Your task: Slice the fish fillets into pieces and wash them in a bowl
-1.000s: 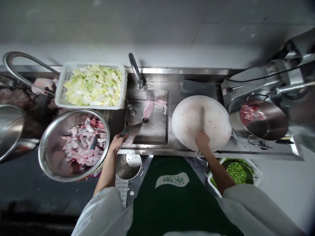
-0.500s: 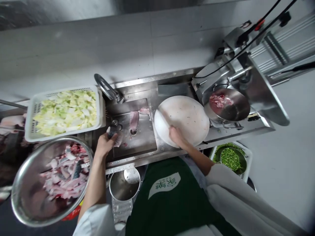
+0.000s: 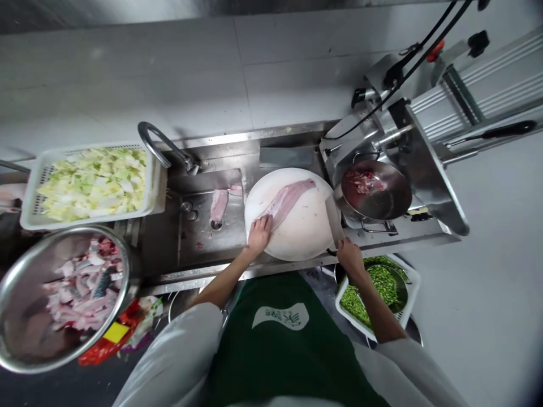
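Note:
A long pink fish fillet (image 3: 289,200) lies slantwise on the round white cutting board (image 3: 299,240). My left hand (image 3: 259,233) has its fingers closed over the fillet's near left end. At the board's right edge, my right hand (image 3: 350,255) is closed round the handle of a cleaver (image 3: 334,219). The cleaver's broad blade rests over the board's rim, apart from the fillet. Left of the board, another piece of fish (image 3: 219,204) lies in the sink (image 3: 229,243) by the drain.
At left stand a white basket of chopped cabbage (image 3: 95,183) and a big steel bowl of fish pieces (image 3: 123,265). A steel pot with meat scraps (image 3: 399,198) stands right, before a metal slicing machine (image 3: 439,164). Chopped greens (image 3: 379,285) sit low at right. The faucet (image 3: 169,148) arches over the sink.
My left hand has moved right from the sink to the board, where the fillet now lies. My right hand has carried the cleaver from the board's left side to its right edge.

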Demonstrator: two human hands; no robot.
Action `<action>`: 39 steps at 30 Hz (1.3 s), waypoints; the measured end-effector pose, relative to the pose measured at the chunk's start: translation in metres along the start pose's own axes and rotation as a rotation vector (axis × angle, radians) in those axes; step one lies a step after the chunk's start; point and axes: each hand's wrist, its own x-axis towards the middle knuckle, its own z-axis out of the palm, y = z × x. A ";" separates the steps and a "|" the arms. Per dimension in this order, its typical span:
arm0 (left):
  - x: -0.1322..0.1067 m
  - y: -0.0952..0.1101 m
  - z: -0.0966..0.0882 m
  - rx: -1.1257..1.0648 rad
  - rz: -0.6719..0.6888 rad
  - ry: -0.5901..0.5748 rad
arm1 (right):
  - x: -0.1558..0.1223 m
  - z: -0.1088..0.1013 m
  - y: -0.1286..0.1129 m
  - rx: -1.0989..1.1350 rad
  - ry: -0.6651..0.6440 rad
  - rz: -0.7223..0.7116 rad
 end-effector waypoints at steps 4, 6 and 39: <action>-0.035 -0.028 0.015 -0.176 0.005 0.140 | 0.000 -0.009 -0.019 -0.026 -0.011 -0.122; -0.044 -0.033 0.015 -0.254 -0.009 0.183 | 0.005 -0.016 -0.042 -0.047 -0.046 -0.295; -0.016 -0.013 0.051 -0.360 -0.193 0.303 | 0.047 -0.021 -0.192 -0.185 -0.191 -0.624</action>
